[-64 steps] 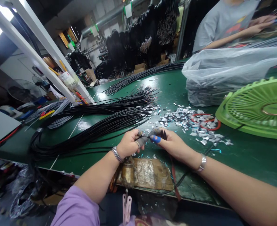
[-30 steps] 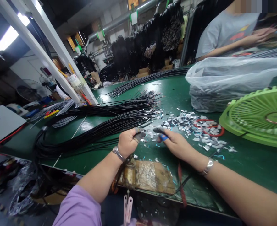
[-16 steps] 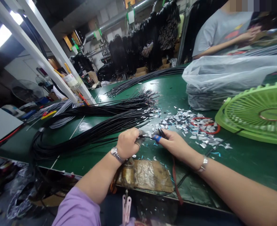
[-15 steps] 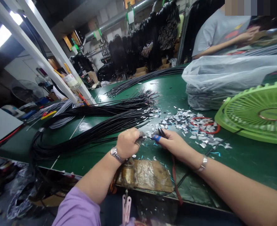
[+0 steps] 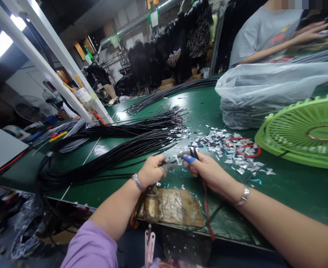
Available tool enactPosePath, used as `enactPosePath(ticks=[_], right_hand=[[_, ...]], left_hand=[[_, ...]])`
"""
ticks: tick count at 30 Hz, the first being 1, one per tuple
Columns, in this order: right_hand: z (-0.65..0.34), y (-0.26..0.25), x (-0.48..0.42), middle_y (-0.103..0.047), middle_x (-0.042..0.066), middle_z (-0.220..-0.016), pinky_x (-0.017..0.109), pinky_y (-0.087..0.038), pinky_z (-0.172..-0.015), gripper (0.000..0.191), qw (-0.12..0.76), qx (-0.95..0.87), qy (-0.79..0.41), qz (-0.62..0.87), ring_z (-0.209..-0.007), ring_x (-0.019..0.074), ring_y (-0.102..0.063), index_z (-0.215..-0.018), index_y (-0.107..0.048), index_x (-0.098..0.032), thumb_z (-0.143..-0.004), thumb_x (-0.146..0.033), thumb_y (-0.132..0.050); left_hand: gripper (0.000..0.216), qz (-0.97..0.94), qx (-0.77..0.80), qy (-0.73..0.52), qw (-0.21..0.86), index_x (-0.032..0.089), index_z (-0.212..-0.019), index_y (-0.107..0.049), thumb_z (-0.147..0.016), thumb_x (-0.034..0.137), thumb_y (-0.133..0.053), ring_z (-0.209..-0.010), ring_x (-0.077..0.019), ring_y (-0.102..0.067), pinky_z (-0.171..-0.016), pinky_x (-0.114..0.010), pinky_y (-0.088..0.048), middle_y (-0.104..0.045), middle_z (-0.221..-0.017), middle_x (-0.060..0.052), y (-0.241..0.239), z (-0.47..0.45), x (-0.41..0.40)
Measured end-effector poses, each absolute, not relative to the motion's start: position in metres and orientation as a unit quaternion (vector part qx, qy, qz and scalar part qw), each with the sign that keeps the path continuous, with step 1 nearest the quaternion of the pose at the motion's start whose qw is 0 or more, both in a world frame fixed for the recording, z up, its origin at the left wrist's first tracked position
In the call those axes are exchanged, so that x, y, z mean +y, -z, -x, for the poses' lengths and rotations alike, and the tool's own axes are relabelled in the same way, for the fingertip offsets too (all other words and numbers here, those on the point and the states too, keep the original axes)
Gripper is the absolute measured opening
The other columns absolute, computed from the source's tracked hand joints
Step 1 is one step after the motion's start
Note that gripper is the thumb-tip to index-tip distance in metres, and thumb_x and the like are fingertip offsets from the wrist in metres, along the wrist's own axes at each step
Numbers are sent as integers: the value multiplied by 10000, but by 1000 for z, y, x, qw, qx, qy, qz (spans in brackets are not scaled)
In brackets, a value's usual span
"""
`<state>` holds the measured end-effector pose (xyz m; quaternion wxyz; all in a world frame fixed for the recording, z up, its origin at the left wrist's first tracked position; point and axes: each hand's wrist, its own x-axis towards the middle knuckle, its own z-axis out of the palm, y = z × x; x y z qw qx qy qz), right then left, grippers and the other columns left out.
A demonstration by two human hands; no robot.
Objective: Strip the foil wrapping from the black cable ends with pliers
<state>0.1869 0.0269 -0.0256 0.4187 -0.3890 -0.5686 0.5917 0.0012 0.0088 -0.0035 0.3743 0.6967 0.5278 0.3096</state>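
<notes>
My left hand (image 5: 152, 171) is closed in a fist on the end of a thin black cable (image 5: 124, 163) that runs left across the green table (image 5: 292, 186). My right hand (image 5: 205, 169) is closed too, pinching the cable's tip with taped fingertips, one wrapped in blue. The two hands nearly touch, just above the table's near edge. Behind them lies a thick bundle of black cables (image 5: 119, 149) with stripped ends. Silver and blue foil scraps (image 5: 222, 143) litter the table to the right.
A green fan grille (image 5: 306, 130) lies at the right, with a clear plastic bag (image 5: 264, 85) of cables behind it. A taped brown pad (image 5: 172, 206) sits at the table edge. A person in a grey shirt (image 5: 261, 33) works at the far right. A white frame post (image 5: 54, 63) stands at left.
My hands drew slightly apart about a second ago and have come back together on the cable tip. The view shifted a little; the cable bundle has not moved.
</notes>
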Motion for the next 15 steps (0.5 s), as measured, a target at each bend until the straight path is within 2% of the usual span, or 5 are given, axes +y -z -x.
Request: enactPosePath(ticks=[3, 5, 7, 9, 15], right_hand=[[-193, 30, 32, -549, 8, -620, 272, -371, -476, 386, 427, -681, -437, 405, -487, 133, -440, -856, -567, -201, -853, -550, -401], [-195, 35, 36, -618, 51, -717, 321, -455, -609, 345, 422, -744, -327, 401, -646, 197, -568, -986, -590, -201, -884, -452, -377], [-194, 39, 39, -660, 88, -840, 356, -479, -714, 306, 408, -783, -249, 397, -796, 237, -611, -1044, -598, -195, -873, -362, -406], [-191, 42, 40, -670, 107, -898, 360, -486, -739, 274, 381, -810, -210, 394, -837, 244, -615, -1029, -617, -183, -844, -299, -452], [-182, 41, 43, -679, 89, -844, 335, -491, -697, 236, 356, -829, -203, 380, -776, 221, -614, -996, -641, -177, -830, -241, -487]], left_hand=[[346, -521, 553, -374, 532, 177, -664, -459, -693, 459, -657, -302, -33, -270, -348, -183, -174, -424, -419, 79, 0, -4, 14], [322, -440, 538, -395, 602, 176, -667, -446, -679, 395, -682, -280, -19, -221, -333, -167, -126, -397, -392, 93, -2, -2, 17], [269, -393, 515, -392, 653, 170, -667, -449, -695, 320, -671, -272, -12, -203, -330, -154, -118, -381, -379, 96, -3, 0, 19], [226, -373, 501, -385, 679, 164, -648, -446, -718, 259, -639, -266, -9, -203, -326, -146, -126, -378, -373, 91, -4, 1, 19], [199, -365, 514, -373, 681, 167, -620, -425, -724, 177, -595, -254, -10, -209, -312, -137, -133, -384, -356, 82, -3, -5, 18]])
